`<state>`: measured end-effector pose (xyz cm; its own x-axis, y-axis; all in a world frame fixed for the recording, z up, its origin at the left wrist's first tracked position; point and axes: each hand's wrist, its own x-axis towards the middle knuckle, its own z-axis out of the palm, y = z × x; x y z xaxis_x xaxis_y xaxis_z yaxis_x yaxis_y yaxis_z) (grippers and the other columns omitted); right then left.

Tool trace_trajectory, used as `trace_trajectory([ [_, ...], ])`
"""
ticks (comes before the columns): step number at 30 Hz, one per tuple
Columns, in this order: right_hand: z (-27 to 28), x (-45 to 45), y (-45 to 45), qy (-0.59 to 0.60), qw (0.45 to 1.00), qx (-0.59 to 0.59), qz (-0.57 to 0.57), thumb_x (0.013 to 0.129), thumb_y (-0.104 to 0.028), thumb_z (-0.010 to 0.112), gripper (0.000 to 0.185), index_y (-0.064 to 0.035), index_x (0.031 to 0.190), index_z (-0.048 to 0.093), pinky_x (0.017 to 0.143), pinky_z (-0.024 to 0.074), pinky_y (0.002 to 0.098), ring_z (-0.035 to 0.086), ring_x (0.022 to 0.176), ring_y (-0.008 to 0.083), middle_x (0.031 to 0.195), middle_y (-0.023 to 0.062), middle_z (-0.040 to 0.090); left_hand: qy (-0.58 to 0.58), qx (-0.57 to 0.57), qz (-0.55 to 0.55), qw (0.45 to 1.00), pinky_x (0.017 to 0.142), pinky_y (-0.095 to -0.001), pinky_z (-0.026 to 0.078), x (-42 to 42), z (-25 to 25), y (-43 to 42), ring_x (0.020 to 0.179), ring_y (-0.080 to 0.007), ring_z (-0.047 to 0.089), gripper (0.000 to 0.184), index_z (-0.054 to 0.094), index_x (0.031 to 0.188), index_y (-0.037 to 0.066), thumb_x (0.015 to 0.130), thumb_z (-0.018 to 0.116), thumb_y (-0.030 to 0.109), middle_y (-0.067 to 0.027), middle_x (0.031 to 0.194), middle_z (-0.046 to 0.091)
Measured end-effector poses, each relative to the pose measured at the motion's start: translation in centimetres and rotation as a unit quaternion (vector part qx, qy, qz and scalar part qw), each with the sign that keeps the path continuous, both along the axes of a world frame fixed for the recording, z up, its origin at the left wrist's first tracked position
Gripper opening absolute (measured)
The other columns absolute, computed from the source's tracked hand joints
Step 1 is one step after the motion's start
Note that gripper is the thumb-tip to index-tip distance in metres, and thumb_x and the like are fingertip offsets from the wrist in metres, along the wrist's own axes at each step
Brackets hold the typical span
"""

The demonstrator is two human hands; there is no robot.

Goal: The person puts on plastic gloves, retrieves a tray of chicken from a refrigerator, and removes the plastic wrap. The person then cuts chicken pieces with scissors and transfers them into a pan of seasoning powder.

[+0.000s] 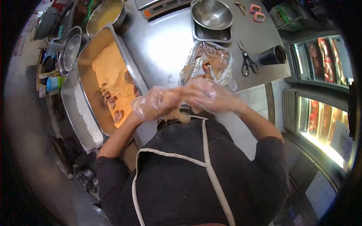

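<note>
Both hands wear clear plastic gloves and meet in front of the chest, blurred by motion. My left hand [156, 103] is at the right side of a long metal tray [136, 77] of orange powder [113, 71] with dark meat pieces [119, 115] in it. Just below a plastic-lined tray of meat [213, 62] is my right hand [207, 96]. The fingers of both hands are smeared together, and what they hold, if anything, cannot be made out. A pale blurred piece [184, 118] shows beneath them.
Black-handled scissors [247, 64], a dark cup [273, 55] and two pink timers [258, 17] are on the right of the metal table [166, 41]. A steel bowl [212, 14] and a scale [162, 8] stand at the back. Left is a bowl of yellow liquid [107, 15].
</note>
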<state>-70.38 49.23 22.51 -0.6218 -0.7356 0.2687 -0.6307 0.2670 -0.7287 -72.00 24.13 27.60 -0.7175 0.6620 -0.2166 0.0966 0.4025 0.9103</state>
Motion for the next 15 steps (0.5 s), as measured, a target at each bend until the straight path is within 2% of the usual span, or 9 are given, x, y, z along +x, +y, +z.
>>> trace_trajectory([
  [1, -1.6, -0.4, -0.1, 0.053, 0.998, 0.004, -0.028, 0.088, -0.025, 0.067, 0.041, -0.0071, 0.122, 0.053, 0.081, 0.0498, 0.0352, 0.06, 0.094, 0.0163, 0.108, 0.0057, 0.06, 0.0, 0.006, -0.004, 1.0, 0.057, -0.0338, 0.047, -0.3, -0.2, 0.2, 0.059, -0.0161, 0.058, 0.029, 0.066, 0.1, 0.003, 0.094, 0.055, 0.029, -0.0099, 0.065, 0.06],
  [3, -4.1, -1.0, 0.7, -0.106, 0.962, -0.125, -0.216, 0.089, -0.038, 0.064, 0.04, -0.0063, 0.112, 0.056, 0.081, 0.0491, 0.0332, 0.059, 0.09, 0.0161, 0.105, 0.0093, 0.058, -0.035, -0.06, 0.138, 0.988, 0.056, -0.0317, 0.047, -0.8, -0.8, 1.0, 0.061, -0.0106, 0.056, 0.029, 0.067, 0.107, 0.004, 0.094, 0.056, 0.027, -0.0058, 0.067, 0.061],
  [5, -4.8, -0.8, 3.6, -0.334, 0.856, -0.222, -0.325, 0.083, -0.021, 0.069, 0.041, -0.0065, 0.117, 0.049, 0.077, 0.0499, 0.0298, 0.06, 0.09, 0.0137, 0.112, 0.0071, 0.058, -0.046, -0.03, 0.161, 0.986, 0.054, -0.03, 0.046, -1.0, -2.5, 0.7, 0.06, -0.01, 0.055, 0.033, 0.066, 0.11, 0.004, 0.096, 0.054, 0.032, -0.0048, 0.069, 0.062],
  [6, -8.3, -1.8, 6.4, -0.313, 0.839, -0.232, -0.38, 0.078, -0.022, 0.071, 0.037, -0.0029, 0.105, 0.054, 0.071, 0.0496, 0.027, 0.06, 0.084, 0.0116, 0.102, 0.0075, 0.061, -0.053, -0.012, 0.194, 0.979, 0.052, -0.0283, 0.045, -0.9, -3.5, 0.2, 0.059, -0.0094, 0.054, 0.037, 0.066, 0.112, 0.005, 0.097, 0.052, 0.036, -0.0038, 0.07, 0.062],
  [7, -6.2, -3.8, 8.9, -0.325, 0.795, 0.104, -0.502, 0.077, -0.023, 0.068, 0.032, 0.0012, 0.096, 0.058, 0.07, 0.0507, 0.033, 0.062, 0.078, 0.0183, 0.092, 0.0138, 0.065, -0.059, 0.003, 0.23, 0.972, 0.051, -0.0266, 0.044, -0.8, -3.9, -0.2, 0.059, -0.0088, 0.053, 0.041, 0.065, 0.114, 0.005, 0.099, 0.049, 0.04, -0.0028, 0.072, 0.063],
  [8, -12.4, -3.3, 11.6, -0.009, 0.753, 0.13, -0.645, 0.078, -0.024, 0.062, 0.03, 0.002, 0.092, 0.061, 0.077, 0.0513, 0.0413, 0.065, 0.084, 0.0288, 0.09, 0.0228, 0.066, -0.064, 0.005, 0.231, 0.971, 0.049, -0.024, 0.042, -1.1, -3.4, -0.2, 0.059, -0.0074, 0.053, 0.052, 0.064, 0.113, 0.002, 0.098, 0.046, 0.048, -0.0026, 0.073, 0.062],
  [10, -13.6, -3.0, 14.9, -0.025, 0.705, 0.316, -0.635, 0.083, -0.039, 0.06, 0.064, 0.0018, 0.131, 0.047, 0.092, 0.0472, 0.0444, 0.058, 0.106, 0.0418, 0.116, 0.0251, 0.059, -0.09, 0.024, 0.236, 0.967, 0.046, -0.0211, 0.039, -2.1, -4.5, -0.8, 0.056, -0.0059, 0.051, 0.053, 0.063, 0.115, 0.003, 0.096, 0.048, 0.051, -0.0032, 0.08, 0.063],
  [13, -14.6, -2.6, 16.0, -0.078, 0.688, 0.389, -0.607, 0.083, -0.044, 0.06, 0.067, -0.0006, 0.133, 0.047, 0.095, 0.0451, 0.0453, 0.058, 0.107, 0.042, 0.118, 0.0264, 0.059, -0.113, 0.084, 0.233, 0.962, 0.044, -0.0197, 0.039, -2.3, -3.0, 0.3, 0.055, -0.0065, 0.052, 0.059, 0.058, 0.119, 0.005, 0.093, 0.05, 0.057, -0.0035, 0.085, 0.063],
  [15, -12.5, -3.3, 15.4, -0.136, 0.7, 0.38, -0.589, 0.088, -0.042, 0.055, 0.06, -0.0032, 0.133, 0.049, 0.097, 0.0433, 0.0464, 0.059, 0.105, 0.0422, 0.115, 0.028, 0.059, -0.157, 0.13, 0.325, 0.923, 0.045, -0.0206, 0.041, -2.9, -3.5, 0.9, 0.058, -0.0081, 0.054, 0.059, 0.059, 0.118, 0.004, 0.092, 0.052, 0.057, -0.0032, 0.082, 0.062],
])
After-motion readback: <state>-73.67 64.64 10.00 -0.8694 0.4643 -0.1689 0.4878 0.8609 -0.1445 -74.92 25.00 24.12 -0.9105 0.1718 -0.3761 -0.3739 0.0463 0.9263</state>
